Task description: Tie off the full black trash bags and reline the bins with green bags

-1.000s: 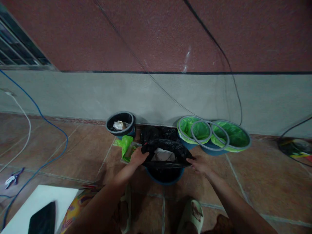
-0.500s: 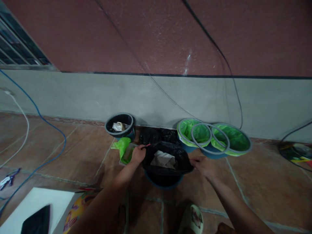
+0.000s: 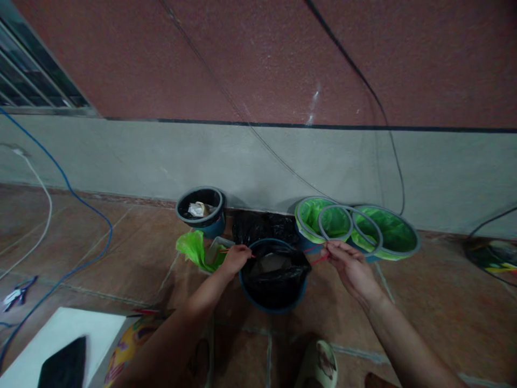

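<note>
Left hand: left hand (image 3: 236,257) reaches forward, fingers pinched on a red drawstring (image 3: 226,250) at the near-left rim of the blue bin (image 3: 272,304)
Right hand: right hand (image 3: 352,268) raised palm-in, fingers pinching the red string's other end at the bin's right rim
Between the hands: blue bin lined with a black bag (image 3: 278,269); crumpled paper inside
Beyond left hand: small black-lined bin (image 3: 201,205) holding paper; green bag (image 3: 194,249) just beside the hand
Beyond right hand: two green-lined bins (image 3: 355,229), a loose grey ring (image 3: 350,230) across them
</note>
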The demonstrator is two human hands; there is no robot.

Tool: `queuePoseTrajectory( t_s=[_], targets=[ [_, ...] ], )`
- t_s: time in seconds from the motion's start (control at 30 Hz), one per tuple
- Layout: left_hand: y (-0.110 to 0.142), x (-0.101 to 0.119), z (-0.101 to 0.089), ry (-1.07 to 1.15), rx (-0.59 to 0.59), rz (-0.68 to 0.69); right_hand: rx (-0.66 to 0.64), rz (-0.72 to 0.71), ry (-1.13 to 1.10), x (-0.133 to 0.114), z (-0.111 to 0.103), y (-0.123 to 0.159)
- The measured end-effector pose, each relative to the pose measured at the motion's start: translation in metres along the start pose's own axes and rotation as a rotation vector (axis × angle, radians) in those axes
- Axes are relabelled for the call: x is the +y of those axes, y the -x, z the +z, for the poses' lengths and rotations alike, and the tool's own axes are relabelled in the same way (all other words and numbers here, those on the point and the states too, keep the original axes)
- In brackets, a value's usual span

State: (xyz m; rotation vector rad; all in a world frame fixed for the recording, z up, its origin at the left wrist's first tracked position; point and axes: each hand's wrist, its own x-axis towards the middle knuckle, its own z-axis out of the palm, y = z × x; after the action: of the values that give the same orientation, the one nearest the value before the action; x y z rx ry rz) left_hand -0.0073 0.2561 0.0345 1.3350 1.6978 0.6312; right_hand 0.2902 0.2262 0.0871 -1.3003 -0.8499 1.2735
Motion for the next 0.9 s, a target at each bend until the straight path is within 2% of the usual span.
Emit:
queuePoseTrajectory(
  t_s=[0.13, 0.27, 0.4, 0.5, 0.63, 0.73, 0.9],
  targets=[
    [0.003, 0.004, 0.001, 0.048, -0.033, 0.005, -0.006, 0.073, 0.103, -0.008, 0.003, 0.005],
    [0.004, 0.006, 0.002, 0.134, -0.021, 0.013, -0.11, 0.057, 0.119, -0.01, 0.003, 0.007],
    [0.007, 0.013, 0.0, 0.328, -0.025, -0.007, 0.083, 0.065, 0.214, -0.003, -0.001, 0.001],
    [0.011, 0.022, -0.005, 0.391, -0.069, 0.04, 0.092, 0.015, 0.311, 0.005, -0.001, -0.003],
    [0.015, 0.03, -0.007, 0.443, -0.104, 0.115, 0.0, -0.007, 0.448, 0.018, 0.009, -0.003],
    [0.017, 0.032, -0.005, 0.478, -0.167, 0.151, -0.136, -0.047, 0.467, 0.029, 0.025, -0.001],
    [0.023, 0.04, 0.0, 0.559, -0.281, 0.23, -0.268, -0.13, 0.627, 0.045, 0.054, 0.004]
  ],
)
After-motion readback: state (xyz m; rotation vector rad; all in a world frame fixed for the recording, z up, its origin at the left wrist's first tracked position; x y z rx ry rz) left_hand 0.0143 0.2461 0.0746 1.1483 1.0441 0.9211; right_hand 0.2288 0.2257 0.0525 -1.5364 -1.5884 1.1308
